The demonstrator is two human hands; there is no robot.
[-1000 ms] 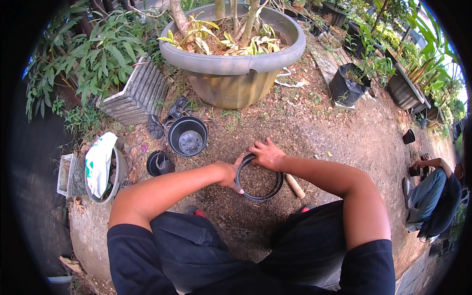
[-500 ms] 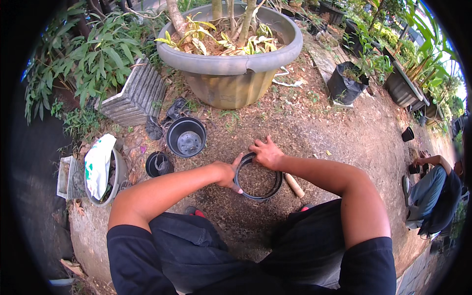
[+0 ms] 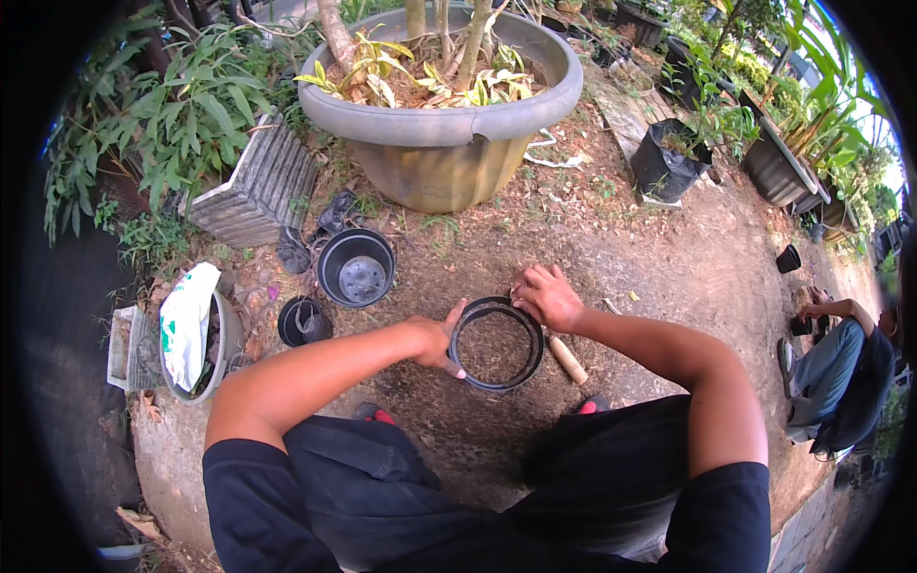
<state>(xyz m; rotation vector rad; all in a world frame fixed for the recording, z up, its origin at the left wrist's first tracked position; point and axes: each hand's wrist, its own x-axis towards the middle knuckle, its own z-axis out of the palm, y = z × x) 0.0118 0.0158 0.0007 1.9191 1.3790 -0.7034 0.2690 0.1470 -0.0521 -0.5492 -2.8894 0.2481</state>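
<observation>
My left hand (image 3: 437, 339) grips the left side of a round black pot rim or ring (image 3: 501, 385), with brown soil showing inside; I cannot tell its depth. My right hand (image 3: 546, 298) has curled fingers on the back-right of that rim. A wooden handle (image 3: 568, 361) lies on the dirt just right of it; whatever is at its far end is unclear. Up and to the left sit an empty black pot (image 3: 336, 286) and a smaller black pot (image 3: 291, 320) with dark plastic in it.
A large planter (image 3: 439, 124) with trunks stands ahead. A corrugated block (image 3: 253, 181) and a white sack (image 3: 186, 325) are at left. Bagged plants (image 3: 669, 167) and potted plants (image 3: 778, 177) line the right. Another person (image 3: 836, 372) crouches far right beside small pots.
My right hand has shifted rightward along the rim, its fingers more curled. My left hand and the ring have moved slightly left in the picture, along with the surroundings.
</observation>
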